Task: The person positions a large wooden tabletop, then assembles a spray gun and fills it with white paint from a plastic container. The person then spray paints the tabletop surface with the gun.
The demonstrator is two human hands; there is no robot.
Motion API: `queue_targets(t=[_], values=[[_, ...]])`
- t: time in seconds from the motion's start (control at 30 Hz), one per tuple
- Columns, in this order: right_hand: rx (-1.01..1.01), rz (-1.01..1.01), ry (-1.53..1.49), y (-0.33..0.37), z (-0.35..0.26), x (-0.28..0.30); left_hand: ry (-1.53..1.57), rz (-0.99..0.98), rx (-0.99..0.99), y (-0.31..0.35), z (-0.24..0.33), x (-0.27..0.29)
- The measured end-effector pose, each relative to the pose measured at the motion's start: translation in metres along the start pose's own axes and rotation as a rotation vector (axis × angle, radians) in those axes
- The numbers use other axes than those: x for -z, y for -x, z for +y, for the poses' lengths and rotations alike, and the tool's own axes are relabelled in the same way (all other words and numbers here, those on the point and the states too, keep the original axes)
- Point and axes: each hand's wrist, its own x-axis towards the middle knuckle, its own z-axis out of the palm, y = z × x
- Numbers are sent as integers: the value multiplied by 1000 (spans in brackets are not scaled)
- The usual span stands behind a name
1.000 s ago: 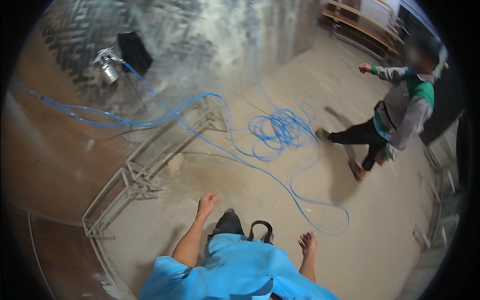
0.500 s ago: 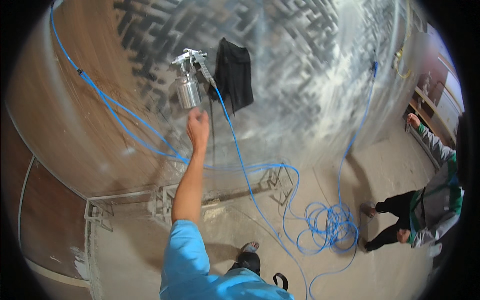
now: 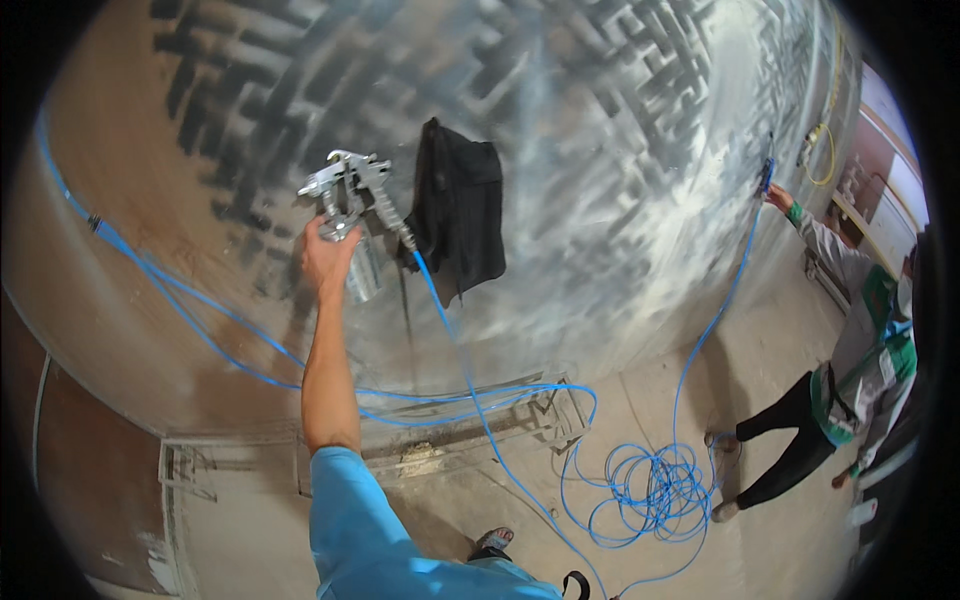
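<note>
A snag in the coiled blue hose at 5 o'clock could have jerked the silver spray gun at 10 o'clock, while a sharper tilt risked spilling anything inside its cup. The black cloth, just toward 3 o'clock from the gun, might have caught on its handle. The person's left hand grasped the gun around the cup's top, fingers partly hidden, bare forearm reaching toward 12 o'clock. The right hand was out of view, its state unknown.
</note>
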Motion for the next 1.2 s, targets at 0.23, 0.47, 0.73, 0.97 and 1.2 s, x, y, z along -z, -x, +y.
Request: queue_targets(t=[0.23,0.47,0.73,0.97,1.2], values=[[316,-2,189,19,69,7,-6,239,-315,22,-3,9],[84,51,112,45,-14,-40,484,-164,-784,163,41,0],[1012,36,-76,231,-146,25,1192,-1563,-261,575,150,47],[897,608,-45,361,-19,175,1598,-2022,-844,819,232,246],[1002,792,-771,420,123,319,1626,-2545,-1006,1001,266,439]])
